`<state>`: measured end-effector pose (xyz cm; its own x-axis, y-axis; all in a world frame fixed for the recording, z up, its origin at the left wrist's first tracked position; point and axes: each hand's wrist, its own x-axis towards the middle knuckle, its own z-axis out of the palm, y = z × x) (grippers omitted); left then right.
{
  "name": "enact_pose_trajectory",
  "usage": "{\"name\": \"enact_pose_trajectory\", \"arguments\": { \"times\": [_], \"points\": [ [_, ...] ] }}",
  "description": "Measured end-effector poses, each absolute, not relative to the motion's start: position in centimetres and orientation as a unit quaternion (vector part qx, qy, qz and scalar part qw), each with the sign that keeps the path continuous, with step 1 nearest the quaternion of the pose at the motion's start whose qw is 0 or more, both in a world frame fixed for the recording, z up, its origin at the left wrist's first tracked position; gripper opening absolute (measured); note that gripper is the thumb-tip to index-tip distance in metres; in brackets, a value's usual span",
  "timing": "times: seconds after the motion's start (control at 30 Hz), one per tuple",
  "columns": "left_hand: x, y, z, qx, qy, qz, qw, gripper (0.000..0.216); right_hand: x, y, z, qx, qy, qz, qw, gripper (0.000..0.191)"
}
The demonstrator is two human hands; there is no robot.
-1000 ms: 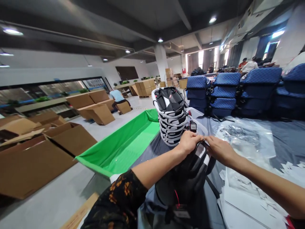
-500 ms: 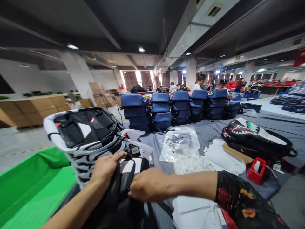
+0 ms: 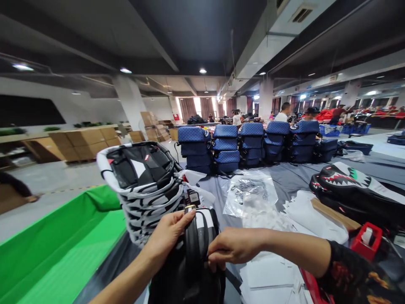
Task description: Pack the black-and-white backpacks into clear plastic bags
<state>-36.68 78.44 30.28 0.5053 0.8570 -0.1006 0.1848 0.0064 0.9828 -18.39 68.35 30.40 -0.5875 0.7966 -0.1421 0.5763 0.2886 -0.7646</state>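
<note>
A black backpack (image 3: 190,270) with white and grey panels on its top stands in front of me at the table edge. My left hand (image 3: 171,232) grips its upper left edge, the thumb lying along the top near a small gold-coloured piece. At the bag's right side, my right hand (image 3: 232,247) is closed with fingertips pinched on the edge of the bag; whether a zip pull is between them is hidden. Just behind the bag hangs a tag (image 3: 193,197). A tall stack of black-and-white backpacks (image 3: 145,202) rises beyond my left hand.
Left of the table is a green-lined bin (image 3: 72,223). Blue checked bags (image 3: 224,143) stand piled along the back. Clear plastic bags (image 3: 249,190), white paper sheets (image 3: 268,274), a red tape dispenser (image 3: 367,240) and a shark-mouth backpack (image 3: 344,194) lie rightward. A person's arm (image 3: 19,188) shows at far left.
The view has swung left, so everything sits further right in the picture. Both hands stay on the backpack, whose top now shows more plainly. A person's arm has appeared at far left.
</note>
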Motion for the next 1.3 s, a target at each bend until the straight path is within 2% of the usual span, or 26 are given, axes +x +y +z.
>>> {"name": "enact_pose_trajectory", "arguments": {
  "times": [0.2, 0.27, 0.33, 0.4, 0.47, 0.53, 0.63, 0.73, 0.97, 1.13, 1.3],
  "points": [
    [-35.1, 77.0, 30.3, 0.592, 0.409, 0.383, 0.580, 0.061, -23.0, 69.1, 29.2, -0.480, -0.754, 0.405, 0.192, 0.021],
    [-35.7, 76.4, 30.6, 0.602, 0.400, 0.346, 0.599, 0.059, -23.5, 69.1, 29.5, -0.436, -0.767, 0.445, 0.154, 0.024],
    [-37.1, 75.9, 30.8, 0.619, 0.380, 0.278, 0.629, 0.059, -22.5, 69.1, 30.1, -0.380, -0.782, 0.473, 0.140, 0.040],
    [-38.8, 75.5, 31.1, 0.627, 0.366, 0.227, 0.649, 0.061, -20.7, 69.4, 30.7, -0.392, -0.790, 0.403, 0.244, 0.053],
    [-40.5, 75.3, 31.5, 0.637, 0.361, 0.216, 0.646, 0.062, -19.0, 70.2, 30.8, -0.425, -0.778, 0.261, 0.382, 0.050],
    [-41.7, 75.0, 31.9, 0.656, 0.350, 0.212, 0.635, 0.062, -18.6, 71.2, 30.5, -0.401, -0.789, 0.177, 0.430, 0.051],
    [-42.7, 74.5, 32.4, 0.677, 0.330, 0.200, 0.627, 0.061, -19.6, 72.4, 29.4, -0.326, -0.835, 0.200, 0.395, 0.052],
    [-43.1, 74.1, 32.7, 0.682, 0.331, 0.225, 0.612, 0.057, -20.5, 73.4, 27.9, -0.318, -0.842, 0.240, 0.365, 0.049],
    [-43.7, 76.4, 32.8, 0.706, 0.307, 0.213, 0.601, 0.048, -17.5, 76.3, 23.2, -0.402, -0.800, 0.178, 0.409, 0.053],
    [-44.3, 77.3, 33.3, 0.791, 0.301, 0.169, 0.505, 0.038, -15.9, 77.9, 23.0, -0.451, -0.766, 0.169, 0.427, 0.053],
    [-44.0, 77.7, 32.8, 0.781, 0.418, 0.306, 0.348, 0.026, -17.8, 79.6, 24.6, -0.471, -0.755, 0.174, 0.421, 0.055]
  ]
}}
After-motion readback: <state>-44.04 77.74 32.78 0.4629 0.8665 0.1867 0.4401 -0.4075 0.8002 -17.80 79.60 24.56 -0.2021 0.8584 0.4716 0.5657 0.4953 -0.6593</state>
